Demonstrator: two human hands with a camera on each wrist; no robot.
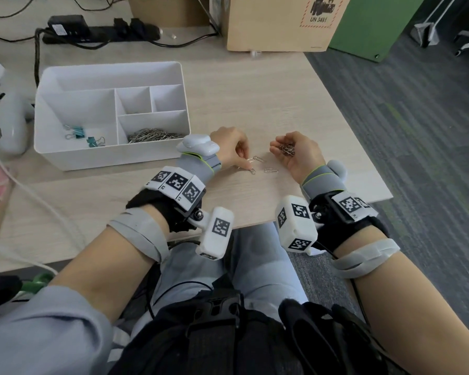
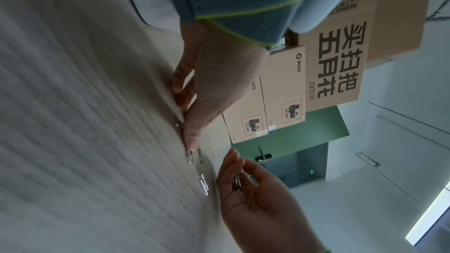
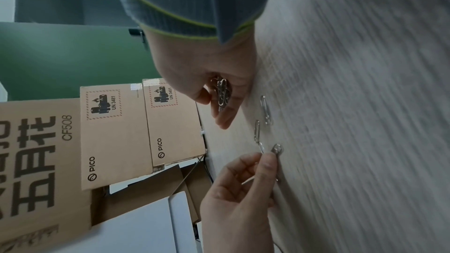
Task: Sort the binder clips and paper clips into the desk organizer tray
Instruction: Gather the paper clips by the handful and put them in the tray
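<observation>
Pale wood-grain laminate covers the desk [image 1: 268, 104], and near the middle of the head view both hands work over a few loose silver paper clips [image 1: 270, 170]. The left hand [image 1: 232, 150] has its fingers curled down, fingertips pinching at one paper clip [image 1: 252, 171] that lies on the desk. The right hand [image 1: 299, 154] sits just right of it, palm up and cupped around a small bunch of paper clips [image 1: 287, 149].

At centre left of the head view stands the white desk organizer tray [image 1: 111, 163]. Its lower right compartment holds a heap of paper clips [image 1: 155, 135]; its large left compartment holds three teal binder clips [image 1: 77, 132].

Along the top of that view a black power strip [image 1: 100, 32] lies at upper left, and a cardboard box [image 1: 276, 23] at upper centre bears a red-dashed battery hazard label reading "UN 3481". The wrist views show more cardboard boxes [image 3: 116, 132] printed "PICO" with the same "UN 3481" label, and a larger carton [image 2: 340, 64] with big Chinese characters and "CF508". Both wrists wear grey bands with green edging [image 1: 201, 165] and white blocks carrying black square marker codes [image 1: 295, 220].
</observation>
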